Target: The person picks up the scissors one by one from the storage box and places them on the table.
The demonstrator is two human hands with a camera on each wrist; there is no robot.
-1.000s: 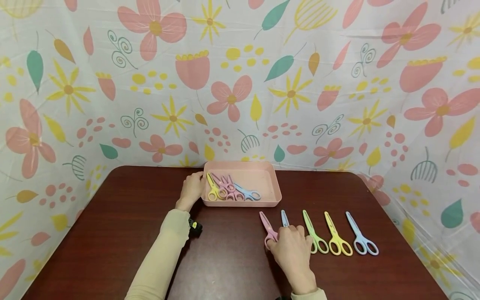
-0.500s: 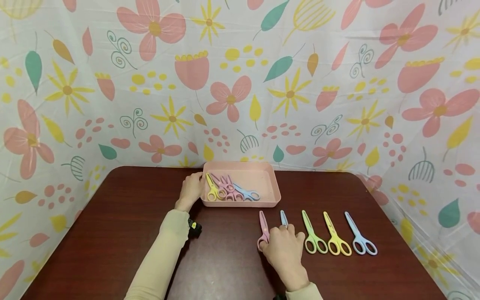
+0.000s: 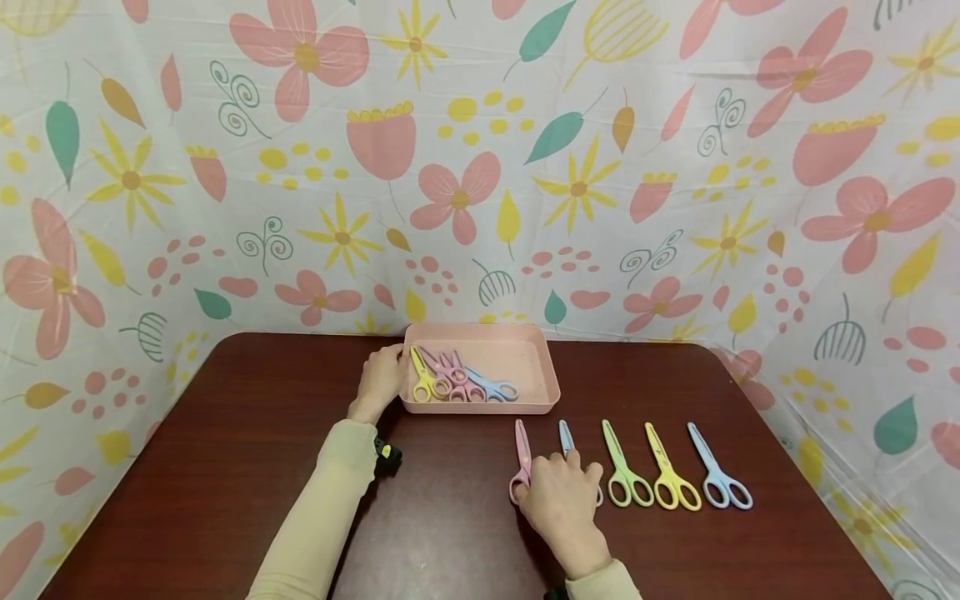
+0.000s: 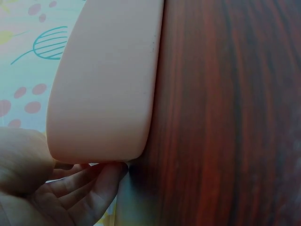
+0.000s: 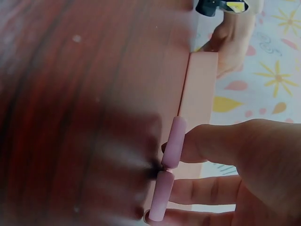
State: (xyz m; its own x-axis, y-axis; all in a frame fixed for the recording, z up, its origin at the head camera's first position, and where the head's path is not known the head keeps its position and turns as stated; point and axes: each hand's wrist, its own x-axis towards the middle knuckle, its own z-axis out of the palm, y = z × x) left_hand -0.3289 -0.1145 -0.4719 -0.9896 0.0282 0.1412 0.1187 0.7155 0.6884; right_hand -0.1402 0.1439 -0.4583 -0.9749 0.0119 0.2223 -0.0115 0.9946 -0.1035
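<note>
My left hand (image 3: 378, 383) holds the left end of a shallow pink tray (image 3: 480, 408); in the left wrist view its fingers (image 4: 101, 193) bend against the tray's end wall. Over the table's front right, my right hand (image 3: 561, 504) holds pink scissors (image 3: 522, 450) by the handle, blades pointing away. The right wrist view shows the thumb at one handle loop (image 5: 175, 141) and fingers at the other. Blue scissors (image 3: 567, 435) lie just right of the pink pair, their handles mostly hidden by the right hand.
Green scissors (image 3: 618, 454), yellow scissors (image 3: 666, 462) and light blue scissors (image 3: 712, 462) continue the row rightward on the dark wooden table (image 3: 450, 517). Inside the tray, yellow scissors (image 3: 420, 367), pink ones (image 3: 467, 387) and blue ones (image 3: 491, 385) lie heaped at the left. A flowered cloth (image 3: 480, 275) hangs behind.
The right hand has shifted left, and the pink scissors have moved slightly left and turned from slanted to nearly straight. The left hand stays at the tray.
</note>
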